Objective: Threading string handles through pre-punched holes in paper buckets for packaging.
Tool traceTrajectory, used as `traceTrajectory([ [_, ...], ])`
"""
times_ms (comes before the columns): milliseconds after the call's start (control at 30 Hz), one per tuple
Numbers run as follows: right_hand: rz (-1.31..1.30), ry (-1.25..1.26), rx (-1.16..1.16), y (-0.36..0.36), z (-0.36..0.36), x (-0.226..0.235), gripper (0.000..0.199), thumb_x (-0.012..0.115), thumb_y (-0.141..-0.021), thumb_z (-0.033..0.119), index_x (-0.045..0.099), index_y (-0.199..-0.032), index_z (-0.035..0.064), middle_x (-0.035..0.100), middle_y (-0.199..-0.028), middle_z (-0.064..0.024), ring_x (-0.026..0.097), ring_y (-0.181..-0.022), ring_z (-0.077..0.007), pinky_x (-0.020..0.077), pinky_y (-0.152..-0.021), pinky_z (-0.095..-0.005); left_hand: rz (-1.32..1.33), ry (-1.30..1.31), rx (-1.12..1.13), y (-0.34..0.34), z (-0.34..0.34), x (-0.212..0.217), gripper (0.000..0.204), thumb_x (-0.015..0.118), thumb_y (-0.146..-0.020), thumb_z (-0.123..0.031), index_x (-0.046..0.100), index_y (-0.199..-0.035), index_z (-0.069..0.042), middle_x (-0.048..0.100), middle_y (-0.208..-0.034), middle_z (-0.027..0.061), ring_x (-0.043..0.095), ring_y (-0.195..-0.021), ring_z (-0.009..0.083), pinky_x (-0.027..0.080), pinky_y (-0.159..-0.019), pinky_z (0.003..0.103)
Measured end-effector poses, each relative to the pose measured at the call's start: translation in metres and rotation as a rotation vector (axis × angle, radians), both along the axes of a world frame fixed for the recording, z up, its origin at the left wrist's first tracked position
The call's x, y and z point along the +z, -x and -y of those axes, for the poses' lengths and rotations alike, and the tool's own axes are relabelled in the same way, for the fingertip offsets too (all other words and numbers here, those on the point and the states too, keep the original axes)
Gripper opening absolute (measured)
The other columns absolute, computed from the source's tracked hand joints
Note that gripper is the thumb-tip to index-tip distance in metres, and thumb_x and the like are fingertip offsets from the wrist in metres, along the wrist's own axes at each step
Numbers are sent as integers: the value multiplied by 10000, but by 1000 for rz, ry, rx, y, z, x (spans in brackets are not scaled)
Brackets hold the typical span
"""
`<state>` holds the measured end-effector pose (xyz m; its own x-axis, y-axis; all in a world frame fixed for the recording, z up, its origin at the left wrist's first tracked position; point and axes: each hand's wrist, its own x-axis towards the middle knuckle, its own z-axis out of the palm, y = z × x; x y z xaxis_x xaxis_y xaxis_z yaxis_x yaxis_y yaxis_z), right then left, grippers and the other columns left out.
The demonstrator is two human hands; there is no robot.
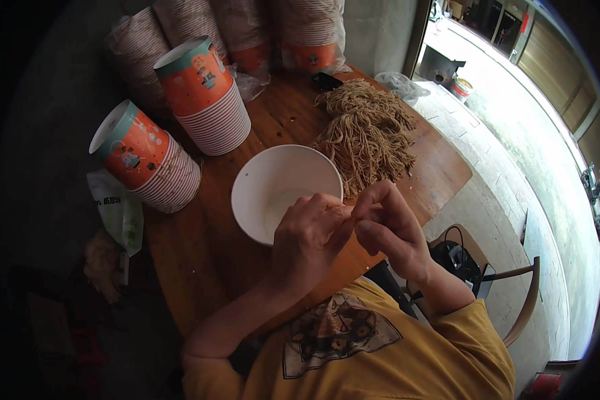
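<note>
My left hand (pixel 307 237) and my right hand (pixel 390 227) meet fingertip to fingertip just in front of an open white paper cup (pixel 273 180) on the wooden table (pixel 200 260). Both pinch something small and tan between the fingertips; it is mostly hidden, so I cannot tell exactly what it is. A pile of tan string-like strands (pixel 367 130) lies on the table behind my right hand, past the cup's rim.
Two stacks of orange-and-white paper cups (pixel 203 93) (pixel 147 157) lie at the left. More bagged cup stacks (pixel 293 30) stand at the back. A wooden chair (pixel 523 293) with a dark object stands right. A plastic bag (pixel 117 210) hangs off the left edge.
</note>
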<state>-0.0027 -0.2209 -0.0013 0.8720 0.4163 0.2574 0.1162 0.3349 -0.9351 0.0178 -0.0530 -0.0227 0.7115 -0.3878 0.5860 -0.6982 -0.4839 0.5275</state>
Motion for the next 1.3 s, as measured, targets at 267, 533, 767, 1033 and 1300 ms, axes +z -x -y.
traceTrajectory([
  [267,-83,-55,-45,-9,7,4,114,469,-944,124,434,-1047,89,466,-749,38,397,-602,-29,299,-524,-171,41,11,36,1,-6,-7,192,644,-799,-81,639,-990,-104,582,-874,32,585,-775,233,460,-696,375],
  [533,-122,-77,-48,-12,5,11,118,467,-939,128,429,-1044,89,447,-699,49,385,-587,-24,300,-523,-168,40,90,-15,1,-2,3,263,640,-799,-39,617,-1056,-89,597,-870,38,599,-791,236,451,-671,359],
  [767,-53,30,-16,-7,7,17,140,489,-925,103,422,-1045,77,496,-723,32,430,-598,-28,325,-531,-174,-88,215,-80,4,9,9,230,635,-794,-12,602,-1013,-74,596,-853,47,607,-775,235,436,-654,356],
  [1033,-25,8,-80,3,7,25,118,484,-916,81,422,-1017,71,504,-704,6,461,-579,-41,334,-506,-175,93,66,15,5,7,2,131,634,-818,-93,622,-948,-93,606,-831,22,615,-738,195,427,-669,346],
  [1300,-57,-94,-41,4,15,31,93,474,-906,90,442,-993,82,476,-681,20,442,-529,-43,274,-466,-172,188,-249,78,0,-24,-13,231,662,-809,-141,644,-1039,-121,592,-760,-4,585,-696,176,420,-669,326],
])
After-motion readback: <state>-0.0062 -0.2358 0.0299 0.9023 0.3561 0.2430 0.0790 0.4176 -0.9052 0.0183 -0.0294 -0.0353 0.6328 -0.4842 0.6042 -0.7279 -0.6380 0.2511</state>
